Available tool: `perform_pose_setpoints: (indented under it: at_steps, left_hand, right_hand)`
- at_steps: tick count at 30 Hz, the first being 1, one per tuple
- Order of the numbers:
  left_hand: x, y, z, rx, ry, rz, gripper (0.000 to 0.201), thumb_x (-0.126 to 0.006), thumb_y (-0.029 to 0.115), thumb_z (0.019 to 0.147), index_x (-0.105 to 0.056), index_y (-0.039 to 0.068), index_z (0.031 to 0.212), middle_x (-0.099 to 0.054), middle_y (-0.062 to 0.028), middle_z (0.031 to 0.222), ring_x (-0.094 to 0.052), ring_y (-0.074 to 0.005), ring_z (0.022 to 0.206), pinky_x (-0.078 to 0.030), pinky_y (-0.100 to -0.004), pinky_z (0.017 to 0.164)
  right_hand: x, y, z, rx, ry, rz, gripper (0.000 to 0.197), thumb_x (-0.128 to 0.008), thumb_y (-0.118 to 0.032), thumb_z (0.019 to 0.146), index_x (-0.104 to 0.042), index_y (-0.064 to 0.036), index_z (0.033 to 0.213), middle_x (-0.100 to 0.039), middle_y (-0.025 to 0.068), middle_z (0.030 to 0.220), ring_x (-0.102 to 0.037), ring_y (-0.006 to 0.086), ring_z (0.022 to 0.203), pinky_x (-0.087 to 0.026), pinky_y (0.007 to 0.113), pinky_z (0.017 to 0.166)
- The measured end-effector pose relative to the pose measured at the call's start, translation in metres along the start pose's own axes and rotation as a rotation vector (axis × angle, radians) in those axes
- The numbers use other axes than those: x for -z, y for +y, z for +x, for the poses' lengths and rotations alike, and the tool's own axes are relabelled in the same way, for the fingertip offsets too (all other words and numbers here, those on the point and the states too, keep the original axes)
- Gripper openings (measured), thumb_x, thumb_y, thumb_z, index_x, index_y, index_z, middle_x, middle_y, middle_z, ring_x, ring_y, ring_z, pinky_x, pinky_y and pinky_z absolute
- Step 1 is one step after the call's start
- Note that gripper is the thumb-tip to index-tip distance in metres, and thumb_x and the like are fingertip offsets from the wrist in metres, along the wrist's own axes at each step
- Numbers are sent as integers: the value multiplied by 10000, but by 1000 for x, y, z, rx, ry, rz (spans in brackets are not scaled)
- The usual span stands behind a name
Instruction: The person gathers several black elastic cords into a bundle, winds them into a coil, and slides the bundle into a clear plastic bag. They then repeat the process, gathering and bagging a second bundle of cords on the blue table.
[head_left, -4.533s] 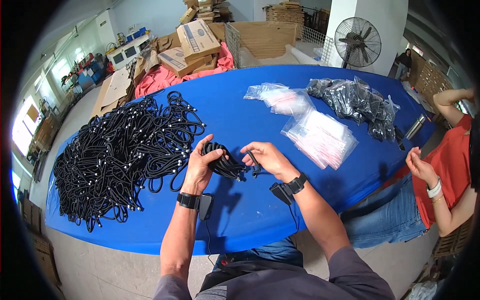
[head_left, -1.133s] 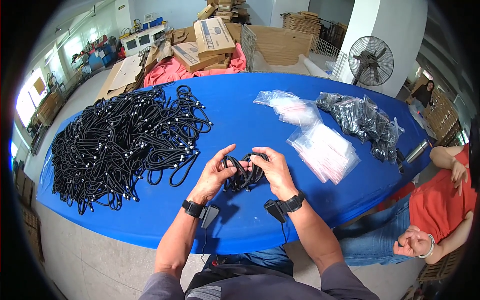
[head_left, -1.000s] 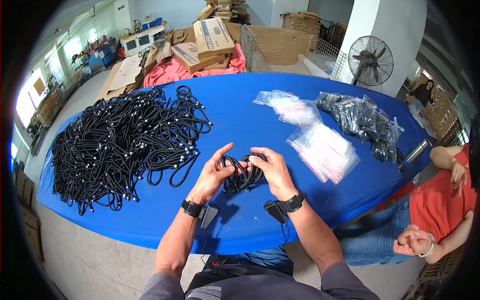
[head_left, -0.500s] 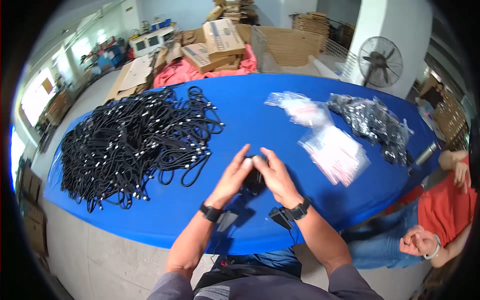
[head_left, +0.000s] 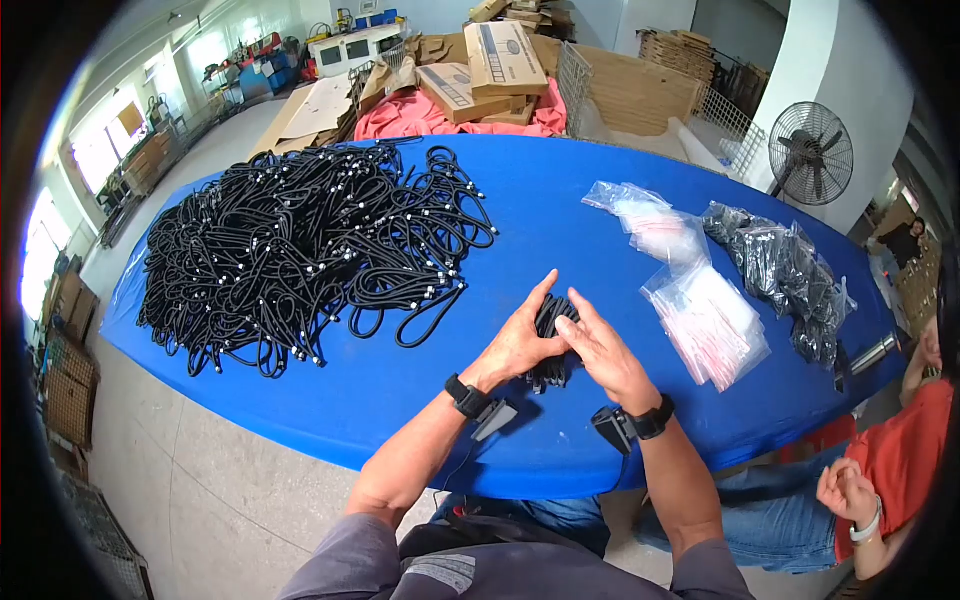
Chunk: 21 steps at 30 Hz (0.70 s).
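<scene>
A small bundle of black cord loops (head_left: 551,318) is pressed upright between my two hands above the near middle of the table. My left hand (head_left: 520,340) clasps its left side, thumb across the front. From the right, my right hand (head_left: 606,358) grips the same bundle, its thumb laid over the cords and its fingers pointing away from me. Cord ends hang below my palms; the inner part of the bundle is hidden by them. To the left lies a big tangled heap of black cord loops (head_left: 290,240) with silvery ends.
A blue-covered table (head_left: 330,420) spreads before me. Right of my hands lie clear plastic bags (head_left: 715,325), dark items in clear plastic (head_left: 785,270) and a metal cylinder (head_left: 873,354). A person in a red top (head_left: 890,435) sits at the right edge. Behind stand cardboard boxes (head_left: 505,60) and a fan (head_left: 812,152).
The view has shifted, so the table's things sit further right. My hands have turned and tilted around the bundle, which now shows more plainly between them.
</scene>
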<state>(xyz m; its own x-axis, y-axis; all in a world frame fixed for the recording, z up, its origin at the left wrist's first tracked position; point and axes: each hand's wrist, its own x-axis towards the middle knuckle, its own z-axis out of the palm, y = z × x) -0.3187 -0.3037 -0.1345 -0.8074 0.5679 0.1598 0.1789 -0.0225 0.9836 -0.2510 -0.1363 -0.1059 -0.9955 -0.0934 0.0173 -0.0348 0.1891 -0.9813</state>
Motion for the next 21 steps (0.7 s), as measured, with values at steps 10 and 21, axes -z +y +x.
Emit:
perform_pose_setpoints:
  at_steps: [10, 21]
  left_hand:
    - [-13, 5, -11, -26, 46, 217, 1133, -809, 98, 760, -109, 67, 1650, -607, -248, 1340, -640, -318, 1190, -507, -371, 1008]
    - [41, 21, -29, 42, -263, 176, 1206, -823, 60, 786, 5, 114, 1660, -602, -186, 1350, -608, -207, 1183, -487, -309, 1013]
  right_hand:
    - [-13, 1, 1, 39, 7, 260, 900, -740, -249, 969, -172, 63, 1593, -602, 132, 1234, -576, 171, 1112, -474, 305, 979]
    - [-40, 7, 25, 79, -51, 398, 830, -754, 12, 849, -311, 29, 1552, -625, 69, 1131, -626, 159, 1079, -505, 302, 954]
